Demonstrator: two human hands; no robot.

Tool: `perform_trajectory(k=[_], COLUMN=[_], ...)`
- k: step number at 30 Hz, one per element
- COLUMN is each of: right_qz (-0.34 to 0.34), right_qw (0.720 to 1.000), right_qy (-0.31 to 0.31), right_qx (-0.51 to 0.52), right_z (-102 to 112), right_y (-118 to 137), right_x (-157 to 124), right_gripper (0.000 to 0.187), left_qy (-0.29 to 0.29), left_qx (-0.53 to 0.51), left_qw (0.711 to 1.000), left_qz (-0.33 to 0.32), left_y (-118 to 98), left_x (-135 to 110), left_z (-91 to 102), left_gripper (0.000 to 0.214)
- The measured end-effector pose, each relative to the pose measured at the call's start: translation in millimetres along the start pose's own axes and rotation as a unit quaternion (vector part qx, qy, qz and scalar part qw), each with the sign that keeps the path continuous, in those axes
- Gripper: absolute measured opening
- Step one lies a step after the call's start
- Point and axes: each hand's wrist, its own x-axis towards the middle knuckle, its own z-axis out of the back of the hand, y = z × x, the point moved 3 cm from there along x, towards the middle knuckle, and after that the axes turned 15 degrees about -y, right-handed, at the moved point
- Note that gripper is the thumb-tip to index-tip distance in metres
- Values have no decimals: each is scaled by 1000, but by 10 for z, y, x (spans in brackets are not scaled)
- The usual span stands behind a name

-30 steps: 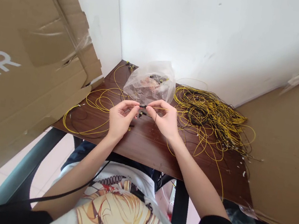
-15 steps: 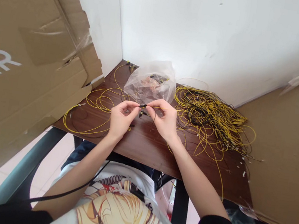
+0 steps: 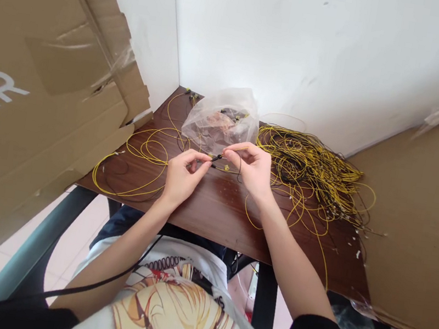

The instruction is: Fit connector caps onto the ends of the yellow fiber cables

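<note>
Hands working a small black connector (image 3: 216,158) at the centre of the frame.
The left hand (image 3: 181,176) is pinching one end with thumb and forefinger pressed together; the right hand (image 3: 252,168) is pinching the thin wire (image 3: 235,148) just beside it, over the brown table (image 3: 215,214), with the yellow wire tangle (image 3: 310,170) lying to the right.
</note>
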Motion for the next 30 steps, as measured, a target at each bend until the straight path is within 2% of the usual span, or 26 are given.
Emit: perform_trajectory(k=[2, 9, 13, 20, 30], right_qz=[-15, -34, -43, -134, -151], right_qw=[1000, 999, 998, 987, 985], right_qy=[1, -5, -4, 63, 32], right_qx=[16, 34, 39, 64, 79], right_z=[11, 12, 13, -30, -47], right_y=[-15, -72, -35, -36, -1], right_x=[14, 21, 18, -19, -27], right_gripper=[18, 23, 23, 24, 21], left_qy=[1, -13, -18, -33, -40], left_qx=[-1, -11, 0, -6, -8], left_qw=[1000, 998, 998, 998, 998], left_qz=[-2, 60, 65, 60, 51], left_y=[-4, 58, 56, 22, 25], left_x=[-1, -9, -13, -8, -8], left_z=[-1, 3, 12, 25, 31], left_gripper=[10, 18, 18, 17, 15])
